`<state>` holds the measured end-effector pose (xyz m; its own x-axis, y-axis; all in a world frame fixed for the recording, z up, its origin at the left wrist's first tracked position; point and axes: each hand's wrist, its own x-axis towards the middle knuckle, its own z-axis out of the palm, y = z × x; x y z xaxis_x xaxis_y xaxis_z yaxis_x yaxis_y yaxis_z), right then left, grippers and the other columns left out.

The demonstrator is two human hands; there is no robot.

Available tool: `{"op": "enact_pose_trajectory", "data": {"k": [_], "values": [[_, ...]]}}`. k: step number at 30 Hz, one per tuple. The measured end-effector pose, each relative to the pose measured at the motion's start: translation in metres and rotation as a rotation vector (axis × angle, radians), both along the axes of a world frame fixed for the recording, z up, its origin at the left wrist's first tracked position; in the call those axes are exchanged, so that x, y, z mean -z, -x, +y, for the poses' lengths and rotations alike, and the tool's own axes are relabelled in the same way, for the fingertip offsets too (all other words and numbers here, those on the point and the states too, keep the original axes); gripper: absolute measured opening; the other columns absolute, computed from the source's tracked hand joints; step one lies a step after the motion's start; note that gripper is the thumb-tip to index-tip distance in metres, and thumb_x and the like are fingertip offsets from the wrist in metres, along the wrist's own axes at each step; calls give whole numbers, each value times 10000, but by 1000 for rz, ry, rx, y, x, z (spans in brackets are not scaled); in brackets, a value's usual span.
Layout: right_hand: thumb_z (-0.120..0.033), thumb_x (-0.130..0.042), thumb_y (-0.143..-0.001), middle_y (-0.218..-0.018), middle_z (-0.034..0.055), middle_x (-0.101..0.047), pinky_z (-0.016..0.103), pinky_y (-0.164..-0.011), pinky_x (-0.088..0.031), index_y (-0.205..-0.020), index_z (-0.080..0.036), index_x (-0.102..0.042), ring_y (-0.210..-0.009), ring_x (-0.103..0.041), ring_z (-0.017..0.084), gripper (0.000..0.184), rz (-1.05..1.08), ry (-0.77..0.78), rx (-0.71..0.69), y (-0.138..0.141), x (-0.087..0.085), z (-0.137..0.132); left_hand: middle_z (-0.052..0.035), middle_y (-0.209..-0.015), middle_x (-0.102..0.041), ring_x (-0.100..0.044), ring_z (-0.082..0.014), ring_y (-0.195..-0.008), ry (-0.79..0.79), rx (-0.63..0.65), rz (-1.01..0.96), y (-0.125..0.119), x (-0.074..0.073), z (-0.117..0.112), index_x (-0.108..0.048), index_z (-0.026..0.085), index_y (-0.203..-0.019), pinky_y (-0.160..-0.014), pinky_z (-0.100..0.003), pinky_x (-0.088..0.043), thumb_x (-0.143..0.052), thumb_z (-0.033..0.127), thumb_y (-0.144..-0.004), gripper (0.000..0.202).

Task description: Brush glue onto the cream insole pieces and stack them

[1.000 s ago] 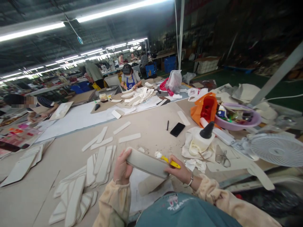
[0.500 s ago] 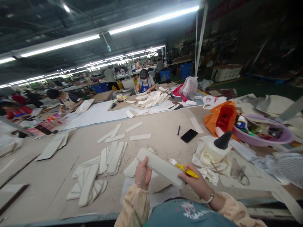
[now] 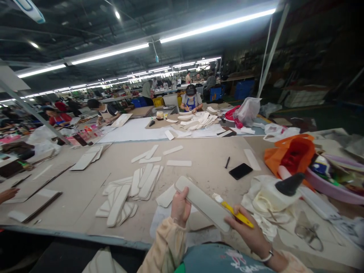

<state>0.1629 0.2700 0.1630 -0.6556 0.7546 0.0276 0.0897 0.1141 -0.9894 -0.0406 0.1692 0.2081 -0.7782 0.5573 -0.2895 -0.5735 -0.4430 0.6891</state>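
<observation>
A long, pale, round-cornered strip (image 3: 203, 203) is held tilted over the table's near edge. My left hand (image 3: 181, 206) grips its upper left end, thumb on top. Between the fingers of my right hand (image 3: 247, 225) is a yellow-handled brush (image 3: 237, 214) with whitish bristles pointing up and left. The same hand's fingertips touch the strip's lower right end. Under the strip, another pale piece (image 3: 165, 196) lies on the table. Left of my hands are a fanned pile of similar strips (image 3: 118, 206) and a second group (image 3: 146, 180).
Right of my hands are a black phone (image 3: 240, 171), a white bottle with a dark nozzle (image 3: 270, 195), an orange bag (image 3: 273, 157) and a purple basin (image 3: 321, 185). A co-worker (image 3: 191, 100) sits across the table; another person's hand (image 3: 8, 195) shows at far left.
My view has swung left, so the table's things appear further right. Another person's hand has come into view at the left. Both my hands keep their hold on the strip and brush.
</observation>
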Motion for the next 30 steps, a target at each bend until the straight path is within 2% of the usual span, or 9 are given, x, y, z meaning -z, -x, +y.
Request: {"op": "enact_pose_trajectory", "data": {"k": [5, 10, 14, 20, 24, 26, 28, 30], "values": [[-392, -673, -707, -616, -72, -382, 212, -507, -369, -729, -224, -399, -554, -403, 104, 323, -4, 12, -17, 0, -3, -1, -101, -922, -712, -677, -162, -814, -29, -1, -32, 1, 0, 0, -622, 103, -1011, -854, -308, -529, -604, 62, -768, 247], [-377, -697, -683, -620, -80, -415, 195, -484, -362, -784, -226, -402, -544, -422, 93, 347, 42, 136, -39, 3, 1, -3, -69, -900, -716, -677, -129, -793, 3, -34, -70, 8, 4, -2, -624, 130, -1015, -775, -242, -549, -523, 25, -811, 251], [-382, -684, -702, -618, -80, -443, 202, -483, -407, -794, -228, -394, -539, -448, 94, 342, 55, 204, -42, 6, 6, -4, -57, -908, -716, -673, -118, -805, 28, -42, -100, 14, 10, -5, -621, 140, -1017, -764, -228, -555, -488, 21, -830, 258], [-404, -681, -704, -624, -78, -430, 218, -488, -451, -776, -228, -394, -556, -458, 103, 345, 48, 198, -15, 13, 8, -5, -60, -967, -704, -664, -121, -844, 50, -30, -133, 19, 13, -5, -594, 155, -1077, -790, -235, -546, -487, 36, -835, 291], [-424, -679, -706, -643, -73, -419, 209, -487, -440, -754, -226, -395, -559, -456, 102, 350, 14, 159, 20, 14, 12, -6, -83, -978, -697, -663, -151, -851, 44, -42, -124, 11, 13, -6, -579, 144, -1110, -776, -257, -543, -538, 73, -810, 311], [-430, -679, -707, -650, -71, -427, 202, -493, -437, -747, -224, -405, -561, -460, 100, 345, -8, 133, 27, 16, 17, -4, -98, -993, -690, -660, -185, -882, 40, -24, -122, 1, 20, -7, -554, 144, -1150, -793, -304, -539, -577, 88, -780, 375], [-443, -683, -699, -653, -68, -449, 205, -508, -451, -756, -225, -424, -571, -481, 108, 343, -30, 136, 9, 19, 24, -2, -73, -1016, -683, -651, -193, -912, 68, 113, -163, -8, 33, -8, -512, 190, -1196, -815, -330, -527, -600, 84, -740, 476], [-467, -699, -668, -645, -64, -473, 209, -500, -464, -760, -227, -439, -570, -502, 119, 366, -51, 160, 4, 25, 31, -1, -63, -1004, -680, -647, -198, -917, 113, 164, -184, -12, 47, -10, -497, 204, -1196, -809, -337, -521, -607, 86, -703, 519]]}}
